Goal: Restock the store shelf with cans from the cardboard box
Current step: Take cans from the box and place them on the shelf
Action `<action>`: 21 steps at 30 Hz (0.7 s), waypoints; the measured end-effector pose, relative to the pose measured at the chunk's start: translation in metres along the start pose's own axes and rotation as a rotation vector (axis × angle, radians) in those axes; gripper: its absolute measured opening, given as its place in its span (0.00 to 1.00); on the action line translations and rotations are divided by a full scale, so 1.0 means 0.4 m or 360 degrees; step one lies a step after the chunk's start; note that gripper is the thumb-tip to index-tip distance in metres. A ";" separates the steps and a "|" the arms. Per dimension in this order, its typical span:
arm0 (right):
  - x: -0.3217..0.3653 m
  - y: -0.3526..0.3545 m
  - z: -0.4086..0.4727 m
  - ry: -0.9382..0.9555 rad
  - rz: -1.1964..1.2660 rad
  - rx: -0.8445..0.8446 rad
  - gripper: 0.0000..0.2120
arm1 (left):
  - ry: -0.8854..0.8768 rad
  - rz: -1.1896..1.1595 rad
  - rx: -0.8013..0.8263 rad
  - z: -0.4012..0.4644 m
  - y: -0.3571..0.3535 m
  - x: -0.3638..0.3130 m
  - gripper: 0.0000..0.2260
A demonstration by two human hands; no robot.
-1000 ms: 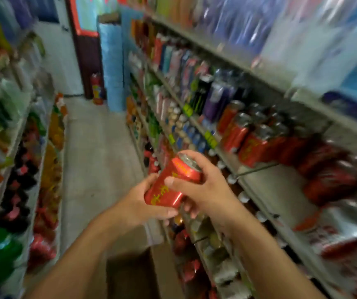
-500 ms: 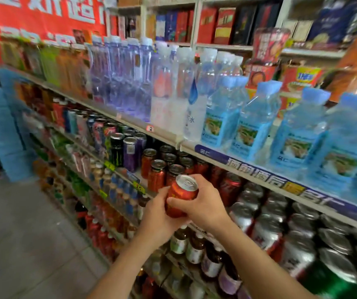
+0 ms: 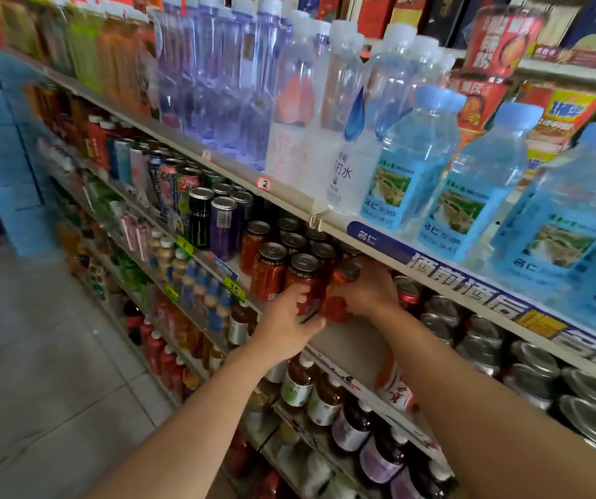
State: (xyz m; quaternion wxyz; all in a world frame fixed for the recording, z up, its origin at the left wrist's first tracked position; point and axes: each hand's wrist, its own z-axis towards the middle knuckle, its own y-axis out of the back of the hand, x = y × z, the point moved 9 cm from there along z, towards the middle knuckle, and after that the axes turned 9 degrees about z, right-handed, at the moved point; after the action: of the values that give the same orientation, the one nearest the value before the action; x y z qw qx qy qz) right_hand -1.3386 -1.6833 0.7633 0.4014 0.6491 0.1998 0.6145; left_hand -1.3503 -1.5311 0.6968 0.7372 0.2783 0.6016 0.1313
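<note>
The can shelf [image 3: 357, 340] is the big thing here, a long run of drinks with water bottles [image 3: 411, 163] on the level above and bottled tea [image 3: 298, 385] below. There's a bare patch of shelf right in front of me, between the red cans [image 3: 269, 271] on the left and the silver-topped cans [image 3: 444, 311] on the right.

My right hand [image 3: 370, 295] is wrapped round the new can [image 3: 339, 297], which is tilted and just going down at the back of that gap, touching the can next to it. My left hand [image 3: 283, 327] is curled round the neighbouring red can [image 3: 301, 282], steadying it I guess.

Stuff that could go wrong, imo: the can's leaning, so if I let go before its base is flat it'll tip and roll off the front. Shoving it in too hard could knock the packed row over like dominoes. The box isn't in view.
</note>
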 end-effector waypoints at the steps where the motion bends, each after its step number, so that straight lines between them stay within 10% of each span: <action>1: -0.011 -0.002 0.017 -0.0026 -0.0016 0.0019 0.30 | 0.0003 0.0020 0.0014 0.005 -0.004 0.004 0.28; 21: -0.066 -0.015 0.075 -0.0228 0.0102 0.0204 0.28 | -0.0039 0.0160 0.0018 0.030 -0.069 -0.012 0.28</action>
State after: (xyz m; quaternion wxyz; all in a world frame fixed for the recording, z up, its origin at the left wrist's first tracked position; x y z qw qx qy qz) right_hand -1.3128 -1.7080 0.7442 0.3524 0.7219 0.1885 0.5650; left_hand -1.3438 -1.5591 0.6865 0.7355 0.3140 0.5783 0.1614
